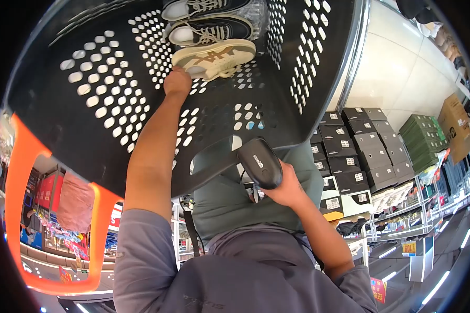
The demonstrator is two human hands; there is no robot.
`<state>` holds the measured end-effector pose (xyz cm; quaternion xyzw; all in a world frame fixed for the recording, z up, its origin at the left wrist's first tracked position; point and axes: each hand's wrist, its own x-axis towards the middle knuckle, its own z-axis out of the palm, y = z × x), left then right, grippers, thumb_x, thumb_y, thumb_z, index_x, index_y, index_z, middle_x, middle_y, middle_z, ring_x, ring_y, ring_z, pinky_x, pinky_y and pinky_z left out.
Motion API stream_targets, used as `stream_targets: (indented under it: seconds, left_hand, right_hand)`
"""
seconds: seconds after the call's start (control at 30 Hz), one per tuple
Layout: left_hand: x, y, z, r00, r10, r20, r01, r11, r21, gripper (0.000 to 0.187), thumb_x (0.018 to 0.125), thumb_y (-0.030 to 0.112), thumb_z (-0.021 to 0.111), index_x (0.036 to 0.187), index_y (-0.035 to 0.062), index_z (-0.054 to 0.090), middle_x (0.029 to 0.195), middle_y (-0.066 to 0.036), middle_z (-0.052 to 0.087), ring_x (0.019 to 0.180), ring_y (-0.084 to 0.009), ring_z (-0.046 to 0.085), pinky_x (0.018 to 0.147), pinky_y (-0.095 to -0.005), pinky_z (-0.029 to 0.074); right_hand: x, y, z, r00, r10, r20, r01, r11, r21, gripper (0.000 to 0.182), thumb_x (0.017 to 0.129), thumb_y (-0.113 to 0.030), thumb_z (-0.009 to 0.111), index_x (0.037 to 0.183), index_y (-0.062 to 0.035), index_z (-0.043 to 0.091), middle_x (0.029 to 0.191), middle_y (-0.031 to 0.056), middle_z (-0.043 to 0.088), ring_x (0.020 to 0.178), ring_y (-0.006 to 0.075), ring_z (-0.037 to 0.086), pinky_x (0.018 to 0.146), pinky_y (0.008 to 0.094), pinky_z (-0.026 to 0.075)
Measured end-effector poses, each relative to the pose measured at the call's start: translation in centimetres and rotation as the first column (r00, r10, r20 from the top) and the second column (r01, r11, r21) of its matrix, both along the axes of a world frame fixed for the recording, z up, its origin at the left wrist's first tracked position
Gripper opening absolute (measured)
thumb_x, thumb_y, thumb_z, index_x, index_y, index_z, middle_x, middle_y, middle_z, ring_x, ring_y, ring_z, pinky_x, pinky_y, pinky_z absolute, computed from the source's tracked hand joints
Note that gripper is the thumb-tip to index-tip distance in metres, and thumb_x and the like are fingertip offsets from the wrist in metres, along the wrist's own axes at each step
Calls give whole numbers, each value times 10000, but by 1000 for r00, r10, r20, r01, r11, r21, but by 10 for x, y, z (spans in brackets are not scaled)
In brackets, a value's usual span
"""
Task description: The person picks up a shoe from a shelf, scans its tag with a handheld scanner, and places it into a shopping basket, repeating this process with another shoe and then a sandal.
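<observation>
Our left hand [177, 82] pinching a cream shoe [214, 58] by one end, dark shoes [232, 29] beside it in a black basket [44, 117], our right hand [285, 188] wrapped around a black gadget [259, 164]

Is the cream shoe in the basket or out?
In: the cream shoe is inside the basket, beside dark shoes; the left hand touches it.

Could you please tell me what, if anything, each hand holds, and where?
The left hand grips the cream shoe at its heel; the right hand holds the black device by its near end.
</observation>
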<state>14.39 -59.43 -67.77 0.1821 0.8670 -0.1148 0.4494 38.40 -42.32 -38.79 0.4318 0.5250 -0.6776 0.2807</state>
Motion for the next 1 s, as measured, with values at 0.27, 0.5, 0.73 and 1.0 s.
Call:
stream_targets:
  seconds: [0.27, 0.5, 0.73, 1.0]
  left_hand:
    - [-18, 15, 137, 987, -28, 161, 24, 999, 25, 425, 844, 301, 468, 910, -69, 667, 979, -271, 649, 937, -400, 634, 863, -447, 492]
    - [-20, 5, 309, 907, 233, 352, -316, 927, 201, 384, 854, 279, 461, 817, -53, 653, 804, -278, 640, 800, -407, 641, 746, -472, 497]
    - [-57, 15, 426, 901, 411, 143, -422, 745, 517, 354, 839, 262, 467, 838, -51, 633, 803, -279, 626, 805, -427, 622, 756, -496, 473]
    - [-206, 113, 496, 944, 232, -235, -43, 793, 607, 400, 829, 310, 506, 854, -56, 667, 892, -310, 629, 883, -431, 620, 810, -488, 479]
  right_hand:
    - [-15, 4, 64, 998, 23, -50, -18, 995, 98, 573, 633, -37, 732, 1176, -15, 550, 1023, 178, 658, 944, 349, 642, 821, 371, 501]
    - [-21, 29, 135, 975, -120, -190, 167, 952, 256, 487, 652, -31, 706, 1123, -14, 581, 962, 115, 668, 884, 182, 629, 809, 312, 487]
    - [-29, 46, 180, 927, -160, -340, 271, 912, 309, 390, 653, -45, 701, 1026, 3, 600, 877, 94, 662, 804, 152, 608, 757, 303, 487]
    - [-21, 37, 187, 913, -58, -405, 241, 877, 417, 338, 653, -59, 718, 967, 6, 614, 857, 79, 653, 782, 153, 594, 747, 309, 486]
